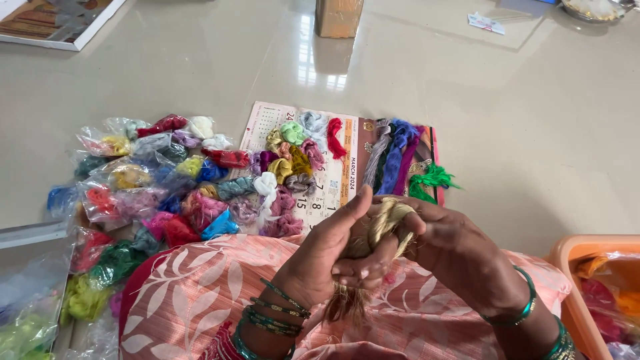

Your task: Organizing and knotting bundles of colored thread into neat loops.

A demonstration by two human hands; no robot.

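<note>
My left hand (327,250) and my right hand (447,243) meet over my lap, both closed on a pale beige thread bundle (385,223). The bundle loops over the fingers of my right hand, and its loose ends hang down below my left hand. Both wrists wear green bangles. A pink leaf-patterned cloth (200,300) covers my knees under the hands.
Several coloured thread skeins, some in clear plastic bags (127,180), lie on the floor and on a calendar sheet (333,173). Long skeins (397,157) lie at its right. An orange basket (587,253) stands right, a cardboard box (339,17) at the back.
</note>
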